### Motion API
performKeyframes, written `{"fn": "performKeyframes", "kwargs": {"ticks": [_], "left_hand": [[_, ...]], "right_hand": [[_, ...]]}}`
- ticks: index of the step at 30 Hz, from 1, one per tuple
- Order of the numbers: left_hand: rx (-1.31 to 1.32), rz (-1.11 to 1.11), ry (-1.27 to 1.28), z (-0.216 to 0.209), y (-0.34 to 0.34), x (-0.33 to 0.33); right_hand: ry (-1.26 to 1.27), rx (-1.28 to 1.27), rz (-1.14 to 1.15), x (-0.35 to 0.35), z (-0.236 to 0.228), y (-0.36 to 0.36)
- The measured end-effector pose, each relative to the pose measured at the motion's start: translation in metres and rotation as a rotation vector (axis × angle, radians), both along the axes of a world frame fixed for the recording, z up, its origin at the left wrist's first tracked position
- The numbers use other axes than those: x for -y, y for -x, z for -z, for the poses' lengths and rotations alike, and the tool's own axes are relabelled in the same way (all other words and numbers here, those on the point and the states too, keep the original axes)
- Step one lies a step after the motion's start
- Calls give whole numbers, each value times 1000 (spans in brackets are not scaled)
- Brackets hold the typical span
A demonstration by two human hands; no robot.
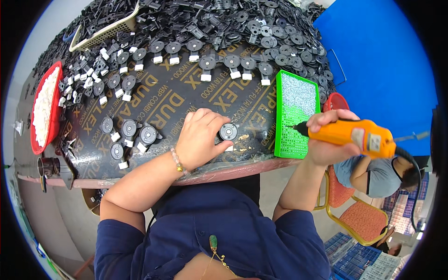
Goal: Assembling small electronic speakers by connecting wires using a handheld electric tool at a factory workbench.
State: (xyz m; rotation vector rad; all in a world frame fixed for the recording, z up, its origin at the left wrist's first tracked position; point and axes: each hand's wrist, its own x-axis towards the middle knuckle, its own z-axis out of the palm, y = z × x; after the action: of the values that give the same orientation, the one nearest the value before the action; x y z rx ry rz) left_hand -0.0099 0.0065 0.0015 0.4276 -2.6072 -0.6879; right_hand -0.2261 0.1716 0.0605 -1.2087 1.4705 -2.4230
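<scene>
My left hand [199, 135] rests on the dark printed board, its thumb and fingers closed around a round black plastic part [228, 132] with a white tab at its lower side. My right hand [326, 135] grips an orange electric screwdriver [354, 134], whose bit points left over a green perforated tray [285, 126]. Small silvery screws [298, 93] fill the upper half of that tray. To the left of my left hand lie several more round black parts [148, 134] with white tabs.
Rows of black parts [232, 60] and a large heap of them [210, 23] cover the far side. A beige basket [105, 35] and a red tray of white pieces [46, 112] stand left. At right are a red bowl [336, 101], a blue panel [378, 70], chairs [364, 219] and another person [385, 177].
</scene>
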Motion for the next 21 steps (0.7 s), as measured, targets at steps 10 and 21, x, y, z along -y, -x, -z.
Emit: {"fn": "performKeyframes", "kwargs": {"ticks": [10,21], "left_hand": [[-26,14,-34,1,0,1],[-66,11,-42,6,-1,1]], "right_hand": [[36,58,-470,69,13,-73],[-79,137,-440,78,19,-79]]}}
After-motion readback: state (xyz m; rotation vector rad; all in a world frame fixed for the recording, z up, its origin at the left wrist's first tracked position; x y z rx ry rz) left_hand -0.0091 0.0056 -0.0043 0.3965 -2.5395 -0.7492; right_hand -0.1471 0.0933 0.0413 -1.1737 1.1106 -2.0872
